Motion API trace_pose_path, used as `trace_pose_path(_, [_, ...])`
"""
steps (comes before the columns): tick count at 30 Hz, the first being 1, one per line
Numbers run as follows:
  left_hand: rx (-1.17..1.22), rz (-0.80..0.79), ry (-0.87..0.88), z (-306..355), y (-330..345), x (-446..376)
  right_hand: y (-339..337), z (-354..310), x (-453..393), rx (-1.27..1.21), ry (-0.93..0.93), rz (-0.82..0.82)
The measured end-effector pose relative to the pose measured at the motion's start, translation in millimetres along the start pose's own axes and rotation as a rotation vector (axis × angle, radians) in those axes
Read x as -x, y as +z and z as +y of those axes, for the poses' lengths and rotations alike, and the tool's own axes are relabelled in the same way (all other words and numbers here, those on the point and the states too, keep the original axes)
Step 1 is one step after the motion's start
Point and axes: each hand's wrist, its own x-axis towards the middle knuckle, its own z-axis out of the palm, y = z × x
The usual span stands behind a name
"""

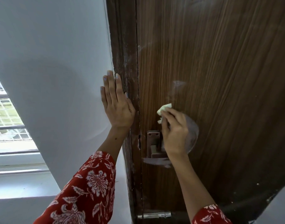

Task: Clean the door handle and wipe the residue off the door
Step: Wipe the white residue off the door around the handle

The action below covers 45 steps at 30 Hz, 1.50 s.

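While the left hand (116, 102) lies flat and wide at the door's (219, 78) left edge, the right hand (175, 131) holds a cloth (163, 109) above the handle (154, 144).

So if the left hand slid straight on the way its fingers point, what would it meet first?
The left hand lies flat, pointing up along the wall beside the door frame. The way looks free; nothing shows ahead.

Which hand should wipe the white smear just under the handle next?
Right hand: it already grips the cloth beside the handle, near the smear. The left hand is flat on the wall.
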Motion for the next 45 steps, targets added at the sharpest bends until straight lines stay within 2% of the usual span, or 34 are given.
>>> trace_pose_path(2, [-0.001,0.0,0.001,0.1,-0.2,0.7,-5.4,9.2,4.8,0.041,-0.051,-0.077])
trace_pose_path(3, [0.003,0.0,0.003,0.0,0.0,1.0,-9.5,15.7,5.8,0.053,-0.016,-0.056])
trace_pose_path(6, [0.005,0.003,-0.001,-0.4,0.7,0.4,-17.0,28.7,1.8,0.025,0.203,0.169])
trace_pose_path(7, [0.005,0.005,-0.003,-0.3,0.9,0.4,-15.6,28.5,1.5,0.024,0.214,0.197])
trace_pose_path(12, [0.003,0.005,-0.003,0.5,0.7,0.9,-8.5,30.9,23.5,0.055,-0.017,-0.053])
trace_pose_path(16, [0.007,0.009,-0.002,0.2,0.9,0.7,-9.5,35.5,19.4,-0.012,0.232,0.172])
trace_pose_path(17, [0.013,0.009,0.001,0.4,1.0,1.0,-7.2,32.0,18.7,-0.005,0.228,0.169])
trace_pose_path(20, [0.024,0.007,0.002,0.2,0.9,0.5,-2.4,25.6,27.7,0.046,0.005,-0.071])
trace_pose_path(22, [0.023,0.013,-0.001,-0.9,1.1,0.5,-5.9,29.2,33.3,0.069,-0.048,-0.15])
trace_pose_path(26, [0.03,0.017,0.0,-0.2,0.9,0.6,-6.5,26.9,32.0,0.052,0.097,-0.025])
trace_pose_path(30, [0.026,0.0,-0.002,0.8,0.0,1.3,-2.6,27.2,43.0,0.064,-0.046,-0.189])
trace_pose_path(32, [0.024,0.002,-0.004,0.7,-0.2,0.8,-8.3,34.8,44.5,0.07,0.01,-0.164])
trace_pose_path(35, [0.028,0.003,-0.007,1.2,-1.0,-0.6,-10.3,38.7,38.5,0.08,0.082,-0.033])
trace_pose_path(39, [0.04,-0.014,-0.015,1.8,-2.4,-0.4,-8.0,37.9,40.0,0.077,-0.062,-0.168])
trace_pose_path(41, [0.039,-0.013,-0.016,1.6,-2.3,0.2,-11.1,42.3,35.6,0.063,0.013,-0.076])
trace_pose_path(43, [0.036,-0.01,-0.015,1.5,-2.1,0.3,-13.5,40.0,21.1,-0.002,0.168,0.132])
trace_pose_path(45, [0.033,-0.008,-0.014,1.9,-2.5,0.0,-11.7,28.8,2.2,-0.026,0.172,0.211])
